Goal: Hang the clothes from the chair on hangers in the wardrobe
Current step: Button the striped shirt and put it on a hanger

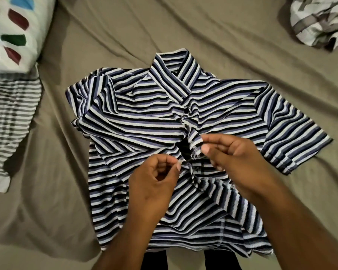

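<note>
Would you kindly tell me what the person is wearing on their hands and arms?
Nothing shows: the left hand and right hand are bare, without gloves, rings or a watch, and the left forearm and right forearm are uncovered to the frame edge, no sleeves in view.

home bedroom | bedsheet (109,36), pillow (14,30), strewn clothes (320,20)

blue, black and white striped shirt (144,121): knitted cloth, finely ribbed, matt
white seam stitching (213,180): thread, raised and rough
small dark round button (187,110): hard, faintly glossy
taupe bed sheet (125,36): smooth woven cloth, matt, creased
white pillow with coloured patches (33,26): smooth printed cloth
grey and white striped garment (10,106): thin crinkled cloth
grey and white checked cloth (320,22): light, crumpled
</note>
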The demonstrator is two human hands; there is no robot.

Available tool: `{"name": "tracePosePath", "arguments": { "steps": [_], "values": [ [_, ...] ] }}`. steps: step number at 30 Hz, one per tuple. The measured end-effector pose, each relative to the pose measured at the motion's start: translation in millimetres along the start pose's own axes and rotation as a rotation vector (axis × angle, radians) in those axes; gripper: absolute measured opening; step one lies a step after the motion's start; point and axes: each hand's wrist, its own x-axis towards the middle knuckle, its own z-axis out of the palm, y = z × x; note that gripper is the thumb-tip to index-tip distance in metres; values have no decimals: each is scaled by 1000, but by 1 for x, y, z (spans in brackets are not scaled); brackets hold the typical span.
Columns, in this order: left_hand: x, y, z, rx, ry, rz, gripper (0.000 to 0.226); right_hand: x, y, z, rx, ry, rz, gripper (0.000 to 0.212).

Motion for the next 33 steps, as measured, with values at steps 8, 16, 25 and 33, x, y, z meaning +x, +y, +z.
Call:
{"name": "tracePosePath", "arguments": {
  "steps": [8,16,25,33],
  "values": [
    [-16,17,-12,-134,-110,-60,8,-18,-13,3,-426,65,-7,5],
    [-10,14,-9,-184,-131,-85,7,-20,-8,1,-183,-80,63,30],
    [-10,11,-4,-195,-145,-113,8,-21,-4,12,-469,126,-179,24],
    [-8,10,-1,-200,-131,-103,8,-20,3,15,-647,149,-309,21]
  ]
}}
